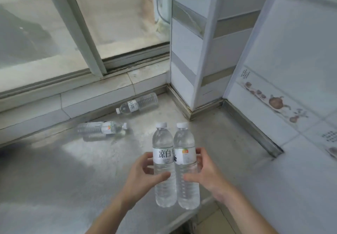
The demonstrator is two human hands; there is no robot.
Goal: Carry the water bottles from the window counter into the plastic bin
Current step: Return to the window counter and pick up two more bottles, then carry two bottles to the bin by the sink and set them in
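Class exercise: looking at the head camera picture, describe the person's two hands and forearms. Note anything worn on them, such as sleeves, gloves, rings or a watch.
Both the left hand and the right hand are bare: no gloves, and no rings, watch or wristband visible. The forearms are uncovered right down to the picture's bottom edge, so no sleeve shows. Fingernails look short and unpainted.

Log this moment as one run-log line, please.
left hand: holds left bottle upright | right hand: holds right bottle | counter: two bottles lying | bin: unseen

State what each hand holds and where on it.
The left hand grips one clear plastic water bottle around its middle, at the label; the right hand grips a second bottle likewise.
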